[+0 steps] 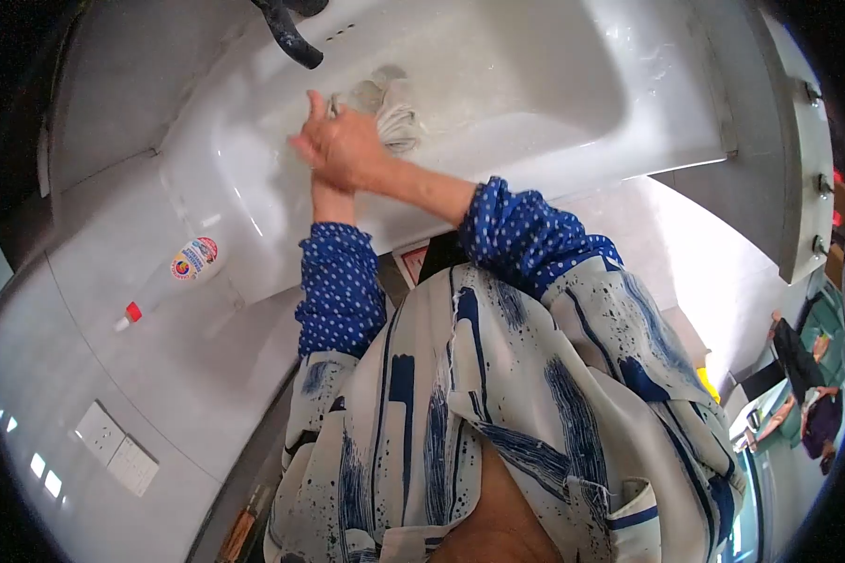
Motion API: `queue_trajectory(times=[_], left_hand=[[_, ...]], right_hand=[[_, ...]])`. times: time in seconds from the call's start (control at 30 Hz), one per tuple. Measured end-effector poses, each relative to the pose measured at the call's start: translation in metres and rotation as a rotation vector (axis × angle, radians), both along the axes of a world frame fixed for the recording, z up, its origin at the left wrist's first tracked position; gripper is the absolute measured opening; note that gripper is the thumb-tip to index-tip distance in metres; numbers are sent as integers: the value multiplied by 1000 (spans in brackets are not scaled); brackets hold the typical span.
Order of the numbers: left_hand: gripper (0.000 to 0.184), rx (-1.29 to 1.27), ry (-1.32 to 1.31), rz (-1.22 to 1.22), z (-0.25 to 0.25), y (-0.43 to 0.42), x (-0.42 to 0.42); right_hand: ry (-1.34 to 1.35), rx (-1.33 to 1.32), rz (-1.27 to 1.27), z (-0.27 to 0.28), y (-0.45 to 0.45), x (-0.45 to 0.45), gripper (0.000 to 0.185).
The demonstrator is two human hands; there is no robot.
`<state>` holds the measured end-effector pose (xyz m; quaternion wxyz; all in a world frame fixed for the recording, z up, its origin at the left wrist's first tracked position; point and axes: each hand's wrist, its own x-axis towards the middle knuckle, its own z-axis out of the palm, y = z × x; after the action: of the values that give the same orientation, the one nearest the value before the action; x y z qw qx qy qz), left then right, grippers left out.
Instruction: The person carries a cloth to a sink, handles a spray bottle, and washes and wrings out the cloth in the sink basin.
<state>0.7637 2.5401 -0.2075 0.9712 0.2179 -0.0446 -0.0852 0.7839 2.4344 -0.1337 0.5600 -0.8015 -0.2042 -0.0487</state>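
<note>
Over the white basin [253, 202], my two hands are pressed together, one across the other. My right hand [352, 148] lies on top and is slightly blurred. It covers most of my left hand [316, 108], whose wrist comes up from below. A few fingertips stick out at the left, but which hand they belong to is unclear. A wet, pale, crumpled cloth [399, 122] lies in shallow water just right of my hands. A bit of greyish fabric shows beside my fingers; whether either hand grips it is hidden.
A dark faucet [291, 36] hangs over the basin above my hands. On the ledge at left lies a clear bottle [192, 261] with a red and white cap. Wall sockets [117, 448] are at lower left. A person [821, 418] is at far right.
</note>
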Motion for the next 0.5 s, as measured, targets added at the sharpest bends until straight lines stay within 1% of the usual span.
queue_trajectory(times=[0.03, 0.07, 0.1, 0.13, 0.17, 0.2, 0.23, 0.27, 0.3, 0.33, 0.37, 0.4, 0.43, 0.47, 0.5], left_hand=[[33, 102, -52, 21, 19, -10, -6], [31, 240, 115, 119, 41, -26, -3], [30, 373, 294, 197, 65, -43, 0], [28, 529, 695, 349, 82, -63, 6], [27, 520, 723, 391, 81, -68, 0], [27, 507, 745, 431, 72, -69, -5], [27, 500, 738, 437, 53, -49, -7], [30, 374, 354, 177, 20, -10, -9], [32, 313, 163, 48, 10, 3, -8], [36, 249, -24, -85, 0, 16, -5], [36, -6, -22, -205, 0, 15, 2], [32, 258, 292, 155, 36, -19, 2], [28, 567, 675, 431, 75, -57, 3], [28, 575, 692, 436, 73, -58, -5], [28, 602, 630, 406, 64, -57, -7]], right_hand=[[-77, -121, -6, -6, 6, -6, 21], [-28, -138, -26, -4, 1, 2, 23], [20, -156, -46, -2, -5, 9, 25], [191, -77, -82, 0, -22, 36, 29], [181, -163, -89, -18, -22, 51, 28], [176, -166, -93, -16, -24, 47, 28], [192, -117, -88, -13, -25, 39, 28], [211, -67, -73, -7, -24, 25, 27], [-8, 11, -4, 3, -22, 2, 21], [-5, 13, -3, 1, -16, -8, 21], [-8, 87, -78, -5, -9, -16, 21], [-12, 164, -153, -9, -5, -18, 22], [109, -85, -209, -7, -17, 9, 22], [125, -80, -201, -15, -20, 23, 22], [188, -97, -163, -24, -21, 41, 22]])
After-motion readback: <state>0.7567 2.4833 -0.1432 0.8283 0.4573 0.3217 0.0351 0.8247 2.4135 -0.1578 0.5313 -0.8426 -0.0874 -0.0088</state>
